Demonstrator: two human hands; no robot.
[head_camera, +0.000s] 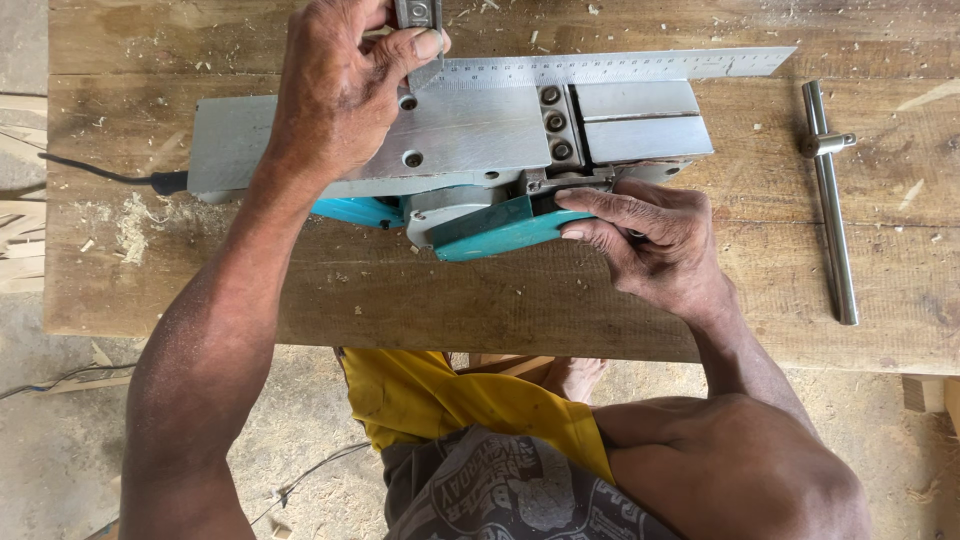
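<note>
1. Teal and grey, an electric planer (450, 150) lies upside down on the wooden workbench (500, 300), its flat metal sole facing up.
2. Along the planer's far edge lies a steel ruler (620, 66), its blade running rightward past the sole.
3. At the ruler's left end, the left hand (340, 95) pinches a small metal block (417, 12), probably the stock of a square, though the frame cuts it off.
4. On the planer's near side, the right hand (650, 245) grips the teal housing, fingers curled against it.
5. Right of the planer, well apart, rests a metal T-handle wrench (830, 200).
6. Left of the planer, its black cord (100, 172) trails off over sawdust (130, 225).
</note>
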